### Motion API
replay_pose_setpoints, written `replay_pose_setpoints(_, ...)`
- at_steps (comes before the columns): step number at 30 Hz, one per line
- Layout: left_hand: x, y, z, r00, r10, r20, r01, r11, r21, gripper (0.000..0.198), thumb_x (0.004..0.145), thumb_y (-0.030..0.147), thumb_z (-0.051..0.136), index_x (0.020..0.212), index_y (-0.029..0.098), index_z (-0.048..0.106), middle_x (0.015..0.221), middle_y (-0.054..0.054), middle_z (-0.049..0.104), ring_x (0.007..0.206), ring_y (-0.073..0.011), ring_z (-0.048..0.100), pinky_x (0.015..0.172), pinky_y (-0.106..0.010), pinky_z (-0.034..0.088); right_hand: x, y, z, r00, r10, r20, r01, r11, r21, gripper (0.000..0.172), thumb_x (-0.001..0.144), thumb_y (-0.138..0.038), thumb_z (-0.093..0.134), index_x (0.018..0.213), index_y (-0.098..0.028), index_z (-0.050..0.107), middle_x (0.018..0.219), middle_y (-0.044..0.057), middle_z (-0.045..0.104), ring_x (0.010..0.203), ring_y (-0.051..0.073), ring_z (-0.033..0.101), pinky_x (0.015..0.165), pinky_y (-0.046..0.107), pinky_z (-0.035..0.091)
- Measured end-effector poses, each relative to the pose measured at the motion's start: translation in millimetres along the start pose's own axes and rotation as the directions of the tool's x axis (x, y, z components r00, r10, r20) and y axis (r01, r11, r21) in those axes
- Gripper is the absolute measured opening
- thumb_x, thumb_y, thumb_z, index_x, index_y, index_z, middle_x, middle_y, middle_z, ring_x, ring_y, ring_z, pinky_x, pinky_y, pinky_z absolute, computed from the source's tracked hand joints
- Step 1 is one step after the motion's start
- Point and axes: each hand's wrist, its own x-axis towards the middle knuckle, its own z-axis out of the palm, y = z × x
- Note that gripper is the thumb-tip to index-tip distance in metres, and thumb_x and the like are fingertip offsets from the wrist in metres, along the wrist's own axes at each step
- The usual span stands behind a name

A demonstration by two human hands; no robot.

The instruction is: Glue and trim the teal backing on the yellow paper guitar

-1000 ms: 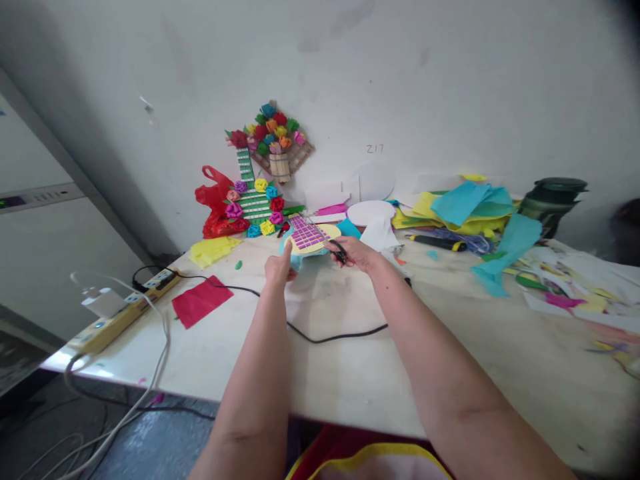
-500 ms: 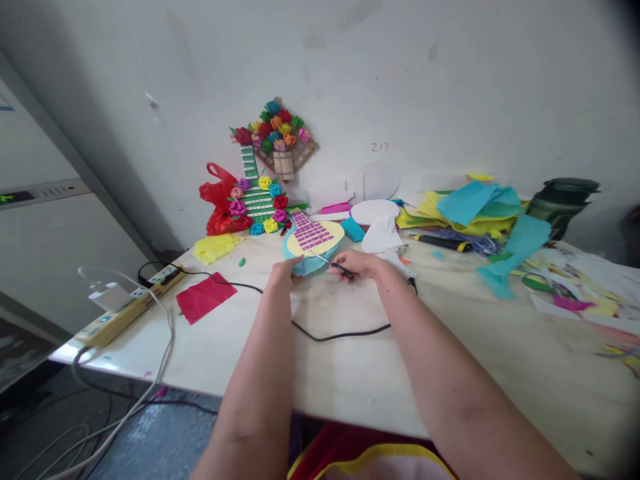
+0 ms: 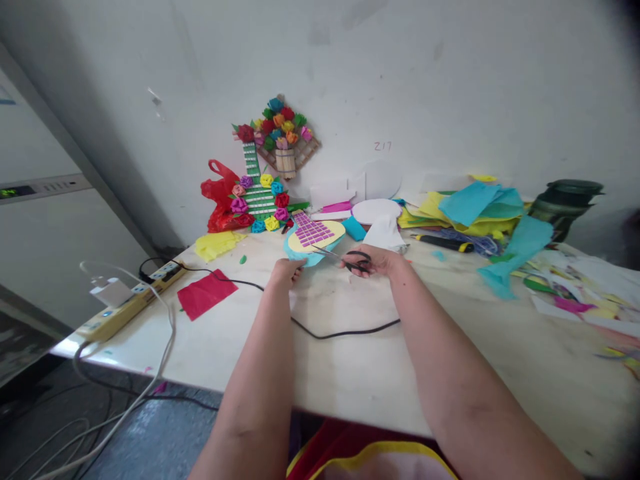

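Observation:
My right hand (image 3: pixel 377 260) is closed around the black handles of a pair of scissors (image 3: pixel 358 263). The blades point left, at the near edge of a paper cutout (image 3: pixel 324 228), which is pale yellow with purple blocks. Light blue paper (image 3: pixel 300 256) shows around the cutout's edge. My left hand (image 3: pixel 289 272) pinches that blue paper at its near left side. The scissor tips lie close to the cutout's rim; whether they touch the paper I cannot tell.
A flower-decked green craft guitar (image 3: pixel 261 193) leans at the back, beside a red plastic bag (image 3: pixel 220 193). Red paper (image 3: pixel 207 294) and a power strip (image 3: pixel 135 305) are on the left. A black cable (image 3: pixel 345 335) crosses in front. Rightward lie a utility knife (image 3: pixel 444 243) and a dark bottle (image 3: pixel 567 203).
My right hand has moved slightly right with the scissors, whose handles have spread and blades show more. My left hand still holds the blue paper, with its fingers shifted a little.

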Motion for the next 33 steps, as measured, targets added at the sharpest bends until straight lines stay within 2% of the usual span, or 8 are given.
replay_pose_setpoints(3, -4, 2, -2.4, 0.999, 0.006, 0.049, -0.008, 0.999, 0.041, 0.036, 0.065, 0.021, 0.074, 0.054, 0.014, 0.04, 0.043, 0.006, 0.04, 0.029, 0.0021, 0.023, 0.03, -0.011, 0.014, -6, 1, -3, 0.999, 0.013, 0.037, -0.014, 0.999, 0.032, 0.034, 0.077, -0.041, 0.055, 0.085, -0.008, 0.061, 0.045, 0.0, 0.055, 0.032, 0.006, 0.042, 0.032, 0.018, 0.028)
replay_pose_setpoints(6, -7, 4, -4.1, 0.993, -0.015, 0.119, 0.017, 1.0, -0.013, 0.03, 0.065, 0.015, 0.073, 0.057, 0.013, 0.044, 0.044, 0.006, 0.041, 0.03, 0.0016, 0.027, 0.03, -0.01, 0.018, -9, 3, -6, 0.997, 0.02, 0.075, -0.024, 0.998, 0.052, 0.035, 0.078, -0.04, 0.055, 0.086, -0.007, 0.061, 0.047, 0.002, 0.058, 0.032, 0.007, 0.044, 0.033, 0.018, 0.03)
replay_pose_setpoints(11, -5, 4, -5.4, 0.994, -0.022, 0.105, 0.036, 0.99, -0.139, 0.016, 0.065, 0.001, 0.067, 0.065, 0.01, 0.054, 0.053, -0.001, 0.055, 0.04, -0.0075, 0.052, 0.04, -0.017, 0.044, -13, 4, -11, 0.988, 0.048, 0.147, -0.051, 0.999, 0.017, 0.035, 0.077, -0.04, 0.055, 0.086, -0.006, 0.062, 0.051, 0.004, 0.061, 0.032, 0.007, 0.046, 0.031, 0.018, 0.029)
replay_pose_setpoints(13, -4, 3, -5.9, 0.992, -0.024, 0.121, 0.045, 0.984, -0.172, 0.013, 0.067, 0.0, 0.065, 0.067, 0.01, 0.055, 0.056, -0.003, 0.058, 0.045, -0.0103, 0.056, 0.045, -0.021, 0.049, -13, 3, -11, 0.982, 0.068, 0.175, -0.068, 0.998, -0.01, 0.035, 0.076, -0.039, 0.055, 0.085, -0.006, 0.062, 0.051, 0.004, 0.061, 0.032, 0.007, 0.045, 0.03, 0.018, 0.029)
replay_pose_setpoints(17, -5, 4, -7.6, 0.991, -0.044, 0.125, 0.062, 0.988, -0.141, 0.013, 0.067, 0.001, 0.065, 0.062, 0.009, 0.056, 0.053, -0.003, 0.056, 0.041, -0.0077, 0.052, 0.041, -0.017, 0.046, -11, 3, -6, 0.983, 0.091, 0.157, -0.09, 0.996, -0.014, 0.035, 0.076, -0.041, 0.056, 0.082, -0.007, 0.062, 0.049, 0.003, 0.06, 0.033, 0.007, 0.046, 0.032, 0.018, 0.031)
replay_pose_setpoints(22, -6, 4, -9.5, 0.983, -0.065, 0.173, 0.077, 0.995, -0.064, 0.016, 0.065, 0.003, 0.068, 0.058, 0.009, 0.055, 0.049, -0.002, 0.054, 0.036, -0.0044, 0.046, 0.035, -0.013, 0.038, -3, 4, 0, 0.993, 0.052, 0.108, -0.053, 0.999, 0.005, 0.037, 0.074, -0.044, 0.057, 0.083, -0.009, 0.06, 0.053, 0.003, 0.06, 0.035, 0.008, 0.047, 0.032, 0.019, 0.029)
replay_pose_setpoints(26, -5, 4, -10.3, 0.974, -0.071, 0.214, 0.085, 0.995, -0.057, 0.016, 0.067, 0.002, 0.065, 0.059, 0.01, 0.054, 0.049, -0.002, 0.053, 0.036, -0.0044, 0.046, 0.036, -0.012, 0.038, 4, 5, 5, 0.994, 0.037, 0.103, -0.033, 0.999, -0.039, 0.039, 0.075, -0.047, 0.057, 0.084, -0.009, 0.06, 0.053, 0.003, 0.059, 0.036, 0.007, 0.047, 0.03, 0.018, 0.022)
replay_pose_setpoints(33, -6, 5, -12.7, 0.969, -0.106, 0.223, 0.119, 0.992, -0.047, 0.017, 0.07, 0.003, 0.064, 0.058, 0.01, 0.053, 0.048, -0.001, 0.051, 0.035, -0.0037, 0.044, 0.033, -0.011, 0.036, 11, 2, 15, 0.996, 0.049, 0.07, -0.044, 0.997, -0.068, 0.043, 0.074, -0.051, 0.057, 0.085, -0.009, 0.061, 0.052, 0.001, 0.056, 0.036, 0.005, 0.043, 0.031, 0.017, 0.021)
